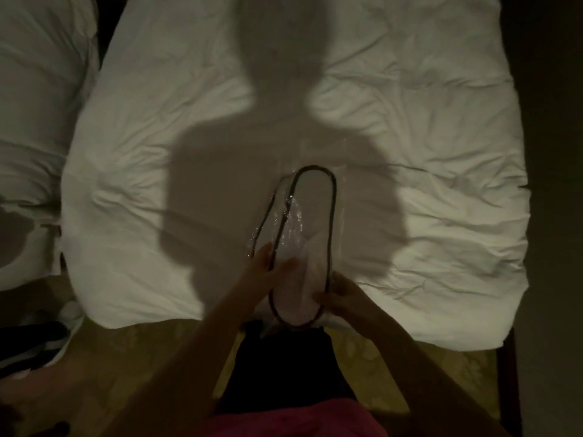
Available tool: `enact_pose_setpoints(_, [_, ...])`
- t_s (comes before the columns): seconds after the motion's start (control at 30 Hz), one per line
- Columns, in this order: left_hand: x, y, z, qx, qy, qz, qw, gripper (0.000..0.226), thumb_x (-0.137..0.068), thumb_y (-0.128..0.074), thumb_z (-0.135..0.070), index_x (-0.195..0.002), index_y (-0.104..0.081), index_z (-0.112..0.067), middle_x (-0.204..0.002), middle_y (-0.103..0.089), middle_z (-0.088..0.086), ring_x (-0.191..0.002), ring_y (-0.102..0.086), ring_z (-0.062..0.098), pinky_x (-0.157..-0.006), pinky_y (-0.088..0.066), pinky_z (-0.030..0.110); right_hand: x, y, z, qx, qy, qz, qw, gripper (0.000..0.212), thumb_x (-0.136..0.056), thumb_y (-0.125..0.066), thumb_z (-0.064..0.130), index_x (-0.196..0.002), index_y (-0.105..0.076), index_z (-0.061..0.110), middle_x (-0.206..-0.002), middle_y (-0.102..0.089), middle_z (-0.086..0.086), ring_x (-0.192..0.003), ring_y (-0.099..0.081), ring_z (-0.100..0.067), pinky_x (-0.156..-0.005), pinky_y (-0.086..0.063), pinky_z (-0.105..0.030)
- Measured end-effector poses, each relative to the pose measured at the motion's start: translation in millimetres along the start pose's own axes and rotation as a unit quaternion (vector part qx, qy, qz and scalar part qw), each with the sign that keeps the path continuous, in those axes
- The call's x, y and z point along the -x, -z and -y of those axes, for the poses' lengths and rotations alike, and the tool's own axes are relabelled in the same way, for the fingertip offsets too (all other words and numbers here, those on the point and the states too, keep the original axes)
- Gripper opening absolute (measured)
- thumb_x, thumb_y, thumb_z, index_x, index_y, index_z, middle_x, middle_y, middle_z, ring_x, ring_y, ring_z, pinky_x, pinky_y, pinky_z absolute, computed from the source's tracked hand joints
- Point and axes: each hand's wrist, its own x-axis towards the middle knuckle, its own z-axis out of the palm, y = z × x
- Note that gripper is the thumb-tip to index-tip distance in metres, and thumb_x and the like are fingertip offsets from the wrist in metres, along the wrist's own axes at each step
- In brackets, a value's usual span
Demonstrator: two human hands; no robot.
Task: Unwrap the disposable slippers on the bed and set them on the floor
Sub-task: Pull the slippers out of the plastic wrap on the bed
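White slippers (307,234) in shiny wrap are lying on the wrinkly white bed (410,152). The left hand (268,266) and right hand (342,294) are both gripping them in the dim room.

one head-worn wide-angle view — looking steeply down over the bed (410,152) from its foot, close above the hands.

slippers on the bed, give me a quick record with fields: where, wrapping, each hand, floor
where: slippers lie on the white bed, near its foot edge
wrapping: clear plastic wrap over them, not yet off
left hand: left hand on the near left side of the pack, fingers touching it
right hand: right hand holding the near right edge
floor: patterned floor below the bed, no slippers on it
light: dim, person's shadow across the bed
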Motion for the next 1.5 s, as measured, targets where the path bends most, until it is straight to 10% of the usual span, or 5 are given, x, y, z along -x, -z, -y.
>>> enact_pose_setpoints(0.4, [22.5,23.1,-0.9,-0.065,-0.061,-0.017,0.996,0.028,-0.077,-0.075,-0.011,-0.103,-0.065,-0.015,-0.087,-0.072,-0.002,-0.071,-0.069,0.003,-0.063,-0.056,0.017,4.1,-5.7,160.2,0.339,0.400,-0.264,0.810,0.016,-0.092,-0.058,0.015,-0.103,-0.070,0.013,-0.099,-0.066,0.005,-0.083,-0.060,-0.003,-0.071,-0.042,-0.003])
enact_pose_setpoints(0.7, [33.0,32.4,10.2,-0.071,-0.066,0.008,0.995,0.034,-0.072,-0.079,-0.020,-0.078,-0.068,-0.052,-0.076,-0.073,-0.025,-0.066,-0.068,-0.008,-0.054,-0.049,0.008,-6.6,-3.3,185.5,0.593,0.124,-0.048,0.794,0.025,-0.078,-0.074,0.042,-0.085,-0.067,0.019,-0.076,-0.062,0.005,-0.068,-0.056,-0.009,-0.061,-0.041,-0.022])
enact_pose_setpoints(0.83, [24.5,39.0,12.4,-0.084,-0.059,0.035,0.994,0.028,-0.067,-0.082,-0.024,-0.091,-0.070,-0.033,-0.085,-0.076,-0.003,-0.080,-0.072,0.011,-0.068,-0.057,0.020,-1.4,1.2,188.2,0.311,0.232,-0.086,0.918,0.019,-0.077,-0.078,0.017,-0.081,-0.068,0.001,-0.074,-0.062,-0.007,-0.073,-0.058,-0.017,-0.068,-0.044,-0.028])
enact_pose_setpoints(1.07, [16.0,35.1,12.5,-0.011,0.011,0.054,0.998,0.039,-0.079,-0.067,0.009,-0.110,-0.054,-0.011,-0.083,-0.067,0.007,-0.054,-0.069,0.009,-0.053,-0.056,0.022,3.9,17.2,197.0,0.089,0.207,-0.094,0.970,0.030,-0.083,-0.072,0.019,-0.111,-0.069,0.012,-0.099,-0.077,0.001,-0.096,-0.072,-0.016,-0.076,-0.058,-0.028])
enact_pose_setpoints(1.5, [-5.8,48.3,61.3,0.076,0.169,0.058,0.981,0.018,-0.098,-0.034,-0.003,-0.108,-0.048,0.001,-0.081,-0.060,0.021,-0.041,-0.064,0.022,-0.044,-0.052,0.027,24.0,23.2,214.2,-0.128,0.378,-0.237,0.886,0.025,-0.094,-0.056,0.014,-0.119,-0.056,0.007,-0.113,-0.069,-0.010,-0.103,-0.068,-0.023,-0.093,-0.055,-0.037])
